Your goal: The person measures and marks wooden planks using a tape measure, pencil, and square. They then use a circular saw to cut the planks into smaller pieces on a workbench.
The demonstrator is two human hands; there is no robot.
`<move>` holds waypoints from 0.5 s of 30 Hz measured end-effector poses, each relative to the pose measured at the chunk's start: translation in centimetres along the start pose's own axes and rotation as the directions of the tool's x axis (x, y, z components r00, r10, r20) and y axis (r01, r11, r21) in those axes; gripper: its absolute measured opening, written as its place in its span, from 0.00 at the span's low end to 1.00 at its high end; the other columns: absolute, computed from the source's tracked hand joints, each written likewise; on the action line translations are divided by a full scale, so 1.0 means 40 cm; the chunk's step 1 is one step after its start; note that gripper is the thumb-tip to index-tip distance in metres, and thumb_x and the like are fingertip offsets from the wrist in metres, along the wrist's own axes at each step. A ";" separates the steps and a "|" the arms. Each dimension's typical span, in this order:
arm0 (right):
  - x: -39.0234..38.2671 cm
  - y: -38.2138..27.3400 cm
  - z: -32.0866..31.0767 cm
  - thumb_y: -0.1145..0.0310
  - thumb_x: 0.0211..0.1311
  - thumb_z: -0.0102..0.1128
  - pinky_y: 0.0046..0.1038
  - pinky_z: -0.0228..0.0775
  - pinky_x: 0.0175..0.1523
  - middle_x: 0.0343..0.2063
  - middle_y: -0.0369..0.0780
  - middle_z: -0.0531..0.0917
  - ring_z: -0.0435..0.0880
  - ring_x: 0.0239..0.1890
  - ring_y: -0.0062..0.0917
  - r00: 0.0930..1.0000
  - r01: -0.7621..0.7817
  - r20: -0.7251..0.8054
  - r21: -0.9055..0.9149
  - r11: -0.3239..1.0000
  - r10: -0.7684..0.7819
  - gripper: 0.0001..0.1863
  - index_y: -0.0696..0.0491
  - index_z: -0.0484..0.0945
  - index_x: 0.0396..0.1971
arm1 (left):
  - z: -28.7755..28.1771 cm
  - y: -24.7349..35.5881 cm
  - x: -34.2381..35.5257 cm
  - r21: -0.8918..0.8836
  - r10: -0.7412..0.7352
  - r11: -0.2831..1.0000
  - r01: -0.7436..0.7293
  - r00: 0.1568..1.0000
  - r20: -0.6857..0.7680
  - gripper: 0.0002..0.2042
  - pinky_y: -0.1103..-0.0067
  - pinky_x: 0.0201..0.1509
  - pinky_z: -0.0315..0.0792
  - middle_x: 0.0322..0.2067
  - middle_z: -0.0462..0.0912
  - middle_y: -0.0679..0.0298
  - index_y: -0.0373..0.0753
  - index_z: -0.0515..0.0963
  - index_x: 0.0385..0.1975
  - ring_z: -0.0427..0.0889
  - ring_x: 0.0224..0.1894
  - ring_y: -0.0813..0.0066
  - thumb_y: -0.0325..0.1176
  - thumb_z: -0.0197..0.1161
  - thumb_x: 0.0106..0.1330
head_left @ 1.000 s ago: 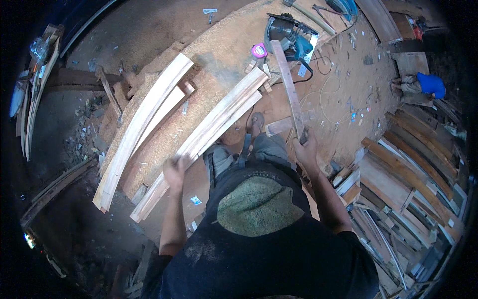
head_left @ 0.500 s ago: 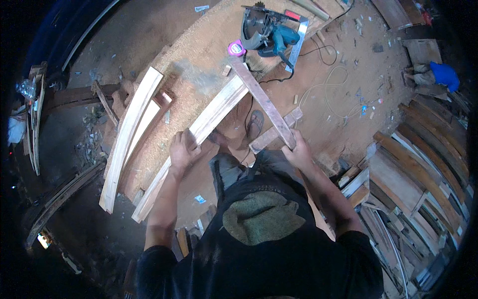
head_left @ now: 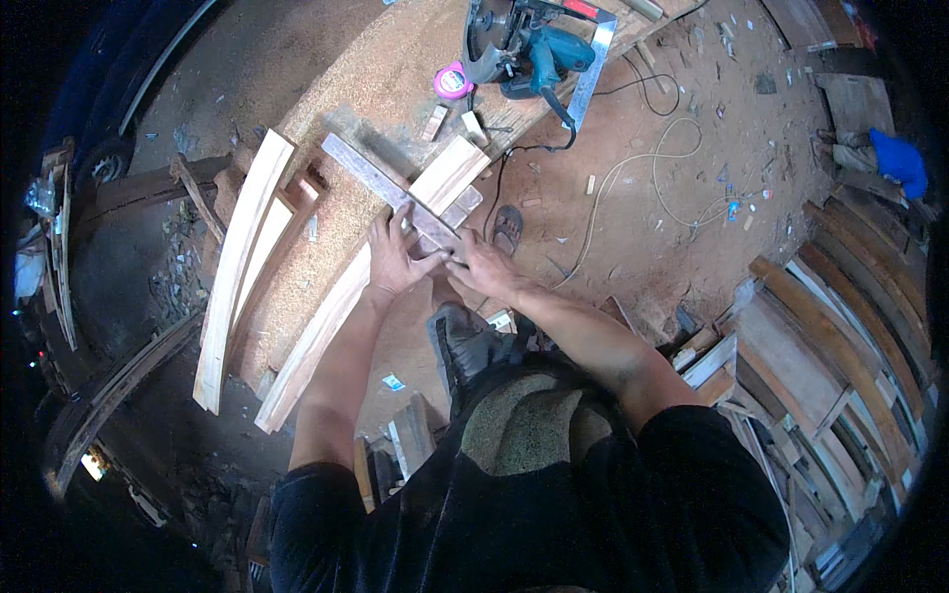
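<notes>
A long pale plank (head_left: 316, 341) runs diagonally from the lower left toward the sawdust-covered work surface. Across it lies a weathered wooden square (head_left: 371, 178), its blade slanting down to the right and its crosspiece partly hidden. My left hand (head_left: 395, 259) is over the plank, with its fingers against the square's edge and its thumb reaching toward the other hand. My right hand (head_left: 484, 269) has its fingers closed at the near end of the blade. Whether something small is also between them cannot be seen. The plank's cut end (head_left: 460, 163) shows beyond the square.
A teal circular saw (head_left: 539, 59) with a black cord sits at the far edge, near a pink tape measure (head_left: 453, 81) and small wood offcuts (head_left: 435, 123). Curved planks (head_left: 242, 267) lie at left. Stacked timber (head_left: 840, 346) fills the right. A blue-clad person (head_left: 898, 163) is beyond.
The square has moved left and now lies across the plank. My right hand has come in beside my left, which has shifted slightly up the plank.
</notes>
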State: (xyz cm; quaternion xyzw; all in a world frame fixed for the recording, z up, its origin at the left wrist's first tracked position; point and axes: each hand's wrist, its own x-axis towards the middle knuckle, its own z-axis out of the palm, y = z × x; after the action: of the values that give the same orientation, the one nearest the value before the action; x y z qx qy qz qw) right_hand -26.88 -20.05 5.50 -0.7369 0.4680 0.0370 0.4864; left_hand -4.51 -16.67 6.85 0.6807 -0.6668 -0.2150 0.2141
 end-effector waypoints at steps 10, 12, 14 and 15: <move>0.266 -0.168 -0.466 0.67 0.68 0.54 0.46 0.65 0.68 0.60 0.52 0.78 0.74 0.64 0.48 0.962 0.219 0.149 -0.920 0.323 -0.229 0.19 0.61 0.81 0.53 | 0.016 -0.079 -0.025 -0.007 0.003 1.000 -0.003 1.000 0.015 0.54 0.52 0.71 0.61 0.64 0.67 0.40 0.36 0.64 0.69 0.68 0.65 0.37 0.56 0.80 0.41; 0.320 -0.122 -0.466 0.68 0.68 0.55 0.50 0.64 0.67 0.59 0.50 0.80 0.73 0.66 0.48 0.949 0.032 0.003 -0.996 0.086 -0.317 0.19 0.58 0.83 0.54 | 0.020 -0.089 -0.031 -0.025 0.009 1.000 -0.009 1.000 -0.005 0.54 0.52 0.71 0.61 0.64 0.68 0.40 0.36 0.65 0.69 0.69 0.64 0.39 0.56 0.80 0.41; 0.382 -0.125 -0.491 0.69 0.70 0.51 0.45 0.72 0.62 0.58 0.53 0.81 0.81 0.59 0.44 0.997 0.066 0.066 -0.998 0.005 -0.049 0.19 0.63 0.80 0.55 | 0.006 -0.089 -0.035 -0.013 0.027 1.000 -0.027 1.000 -0.007 0.54 0.51 0.71 0.60 0.64 0.68 0.41 0.36 0.65 0.69 0.69 0.64 0.40 0.56 0.81 0.41; 0.433 -0.068 -0.513 0.69 0.70 0.51 0.44 0.75 0.57 0.56 0.53 0.83 0.84 0.56 0.43 0.998 0.055 0.058 -0.990 0.126 0.023 0.19 0.62 0.80 0.55 | 0.006 -0.082 -0.020 -0.019 0.057 0.998 -0.057 0.998 -0.007 0.54 0.51 0.71 0.60 0.64 0.69 0.41 0.36 0.65 0.69 0.69 0.64 0.40 0.57 0.81 0.41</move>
State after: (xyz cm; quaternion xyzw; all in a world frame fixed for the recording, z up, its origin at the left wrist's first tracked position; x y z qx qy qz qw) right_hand -23.44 -46.55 9.27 -0.8780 0.3042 0.3534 -0.1081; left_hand -1.99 -15.79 4.77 0.6598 -0.6833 -0.2132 0.2287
